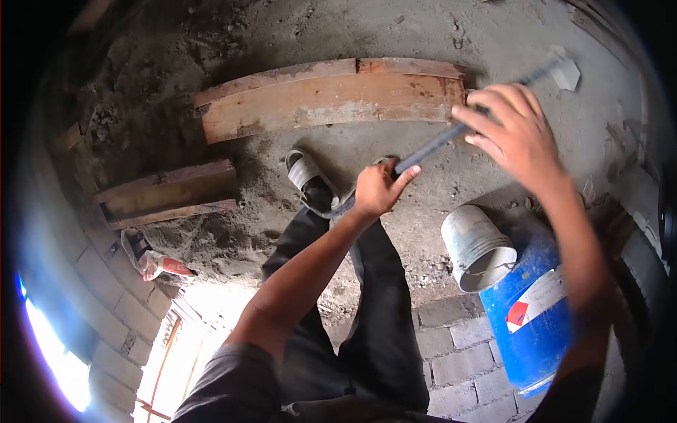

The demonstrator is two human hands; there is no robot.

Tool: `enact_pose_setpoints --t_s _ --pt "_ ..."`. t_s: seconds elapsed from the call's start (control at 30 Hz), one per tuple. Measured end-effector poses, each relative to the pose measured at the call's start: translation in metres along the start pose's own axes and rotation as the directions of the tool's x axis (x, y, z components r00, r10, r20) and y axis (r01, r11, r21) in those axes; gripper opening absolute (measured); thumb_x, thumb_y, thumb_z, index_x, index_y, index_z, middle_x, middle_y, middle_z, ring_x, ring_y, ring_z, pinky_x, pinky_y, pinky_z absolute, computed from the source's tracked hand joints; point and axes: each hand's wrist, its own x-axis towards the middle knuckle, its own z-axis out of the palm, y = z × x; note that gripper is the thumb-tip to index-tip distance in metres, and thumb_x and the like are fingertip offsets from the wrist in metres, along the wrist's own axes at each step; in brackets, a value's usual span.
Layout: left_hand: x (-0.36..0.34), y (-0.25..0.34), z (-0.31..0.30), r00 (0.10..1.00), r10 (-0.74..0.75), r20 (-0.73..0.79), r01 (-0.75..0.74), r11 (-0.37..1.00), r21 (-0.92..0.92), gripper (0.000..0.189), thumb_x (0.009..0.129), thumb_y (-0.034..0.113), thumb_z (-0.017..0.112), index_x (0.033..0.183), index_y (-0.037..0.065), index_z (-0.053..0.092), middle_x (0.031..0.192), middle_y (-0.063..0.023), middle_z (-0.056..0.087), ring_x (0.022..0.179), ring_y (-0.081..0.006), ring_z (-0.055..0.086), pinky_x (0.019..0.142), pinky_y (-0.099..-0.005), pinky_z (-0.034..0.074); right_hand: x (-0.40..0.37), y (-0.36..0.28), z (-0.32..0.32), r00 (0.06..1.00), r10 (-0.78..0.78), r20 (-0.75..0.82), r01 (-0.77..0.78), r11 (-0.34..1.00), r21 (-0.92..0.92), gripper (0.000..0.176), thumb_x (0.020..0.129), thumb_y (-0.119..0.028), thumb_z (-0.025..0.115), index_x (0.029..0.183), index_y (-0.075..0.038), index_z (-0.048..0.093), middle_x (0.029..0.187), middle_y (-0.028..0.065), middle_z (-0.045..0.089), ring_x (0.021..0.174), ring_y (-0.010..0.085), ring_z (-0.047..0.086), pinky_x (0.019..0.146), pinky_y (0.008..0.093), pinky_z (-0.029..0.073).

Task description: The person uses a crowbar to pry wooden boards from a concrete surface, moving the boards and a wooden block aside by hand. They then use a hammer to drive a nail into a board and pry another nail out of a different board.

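Note:
A long dark pole (431, 146) runs slantwise in front of me, from between my legs up to the right. My left hand (377, 187) is closed around its lower part, thumb lying along it. Higher up, my right hand (509, 130) curls loosely over the pole, fingers somewhat apart and slightly blurred. Past the right hand the pole blurs, and a pale angular piece (565, 75) shows at its far end. Behind the hands a long wooden plank form (303, 102) lies on the dirt floor, its right end close to my right fingers.
A white bucket (474, 236) lies tipped beside a blue barrel (529, 310) on the right. At left are a wooden trough-like form (169, 190) and a crumpled bag (149, 264) by the block wall (106, 282). My sandaled foot (310, 180) stands on the dirt.

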Motion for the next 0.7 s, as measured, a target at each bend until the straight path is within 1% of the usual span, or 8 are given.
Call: enact_pose_setpoints --t_s 0.07,0.1,0.13,0.2,0.33,0.4,0.53,0.7 --pt "0.003 0.016 0.008 0.979 -0.065 -0.195 0.056 0.997 -0.053 0.067 0.088 0.063 0.057 0.078 -0.003 0.061 0.064 -0.0234 0.058 0.065 -0.0406 0.061 0.063 -0.0458 0.048 -0.049 -0.023 0.037 0.879 0.422 -0.221 -0.416 0.906 0.075 0.045 0.083 -0.026 0.073 0.124 -0.011 0.061 0.117 0.0077 0.063 0.106 0.0256 0.058 0.095 0.0397 0.043" --pt "0.008 0.019 0.013 0.969 -0.05 -0.242 0.017 0.991 -0.135 0.062 0.09 0.057 0.061 0.079 -0.004 0.062 0.056 -0.0109 0.049 0.054 -0.0159 0.048 0.054 -0.034 0.042 -0.066 -0.049 0.056 0.785 0.587 -0.198 -0.528 0.801 0.282 0.045 0.084 -0.027 0.074 0.123 -0.008 0.061 0.115 0.011 0.063 0.107 0.0277 0.058 0.094 0.0407 0.045" --pt "0.014 0.027 0.015 0.967 -0.04 -0.25 0.009 0.992 -0.125 0.062 0.09 0.057 0.061 0.079 -0.004 0.062 0.056 -0.0109 0.049 0.054 -0.0159 0.048 0.054 -0.034 0.042 -0.085 -0.079 0.081 0.698 0.715 -0.05 -0.577 0.602 0.552 0.044 0.085 -0.026 0.073 0.122 -0.005 0.06 0.115 0.0143 0.064 0.109 0.0303 0.059 0.094 0.0414 0.045" --pt "0.026 0.044 0.022 0.948 -0.023 -0.318 -0.07 0.958 -0.278 0.063 0.092 0.058 0.057 0.071 -0.002 0.06 0.054 -0.0136 0.051 0.049 -0.0251 0.056 0.053 -0.0397 0.046 -0.112 -0.139 0.142 0.704 0.698 0.129 -0.578 0.458 0.676 0.05 0.086 -0.027 0.073 0.126 -0.002 0.056 0.118 0.0163 0.063 0.111 0.0329 0.058 0.095 0.0423 0.045" --pt "0.059 0.073 0.035 1.0 -0.006 0.025 0.024 0.604 -0.797 0.058 0.094 0.059 0.053 0.06 0.013 0.045 0.051 0.0052 0.037 0.042 -0.008 0.036 0.04 -0.0253 0.027 -0.094 -0.205 0.193 0.53 0.787 0.316 -0.53 0.017 0.848 0.047 0.089 -0.032 0.07 0.12 0.001 0.057 0.111 0.0181 0.065 0.105 0.0305 0.062 0.092 0.0389 0.048" --pt "0.067 0.084 0.041 0.996 0.043 0.078 0.048 0.473 -0.88 0.057 0.096 0.063 0.045 0.063 0.018 0.036 0.054 0.0069 0.029 0.045 -0.0079 0.026 0.045 -0.0271 0.02 -0.093 -0.203 0.212 0.178 0.769 0.614 -0.183 -0.587 0.789 0.035 0.091 -0.035 0.068 0.09 0.0 0.062 0.074 0.0031 0.063 0.069 0.0141 0.06 0.066 0.0306 0.049" --pt "0.09 0.051 0.075 0.983 0.074 0.166 0.133 0.333 -0.934 0.062 0.092 0.071 0.042 0.063 0.016 0.039 0.053 0.0034 0.031 0.046 -0.0105 0.028 0.047 -0.0273 0.023 -0.141 -0.203 0.191 0.147 0.904 0.401 -0.647 -0.218 0.73 0.038 0.092 -0.034 0.067 0.073 -0.002 0.057 0.054 0.0066 0.05 0.047 0.0165 0.045 0.048 0.0339 0.037" --pt "0.042 -0.041 0.168 0.861 -0.3 0.41 0.463 0.131 -0.877 0.068 0.083 0.078 0.048 0.083 0.01 0.052 0.058 0.0006 0.039 0.05 -0.0157 0.04 0.053 -0.0308 0.038 -0.203 -0.282 0.173 0.057 0.883 0.466 -0.875 -0.18 0.45 0.041 0.093 -0.033 0.065 0.071 0.0 0.057 0.054 0.0147 0.053 0.046 0.0306 0.052 0.049 0.0415 0.04"
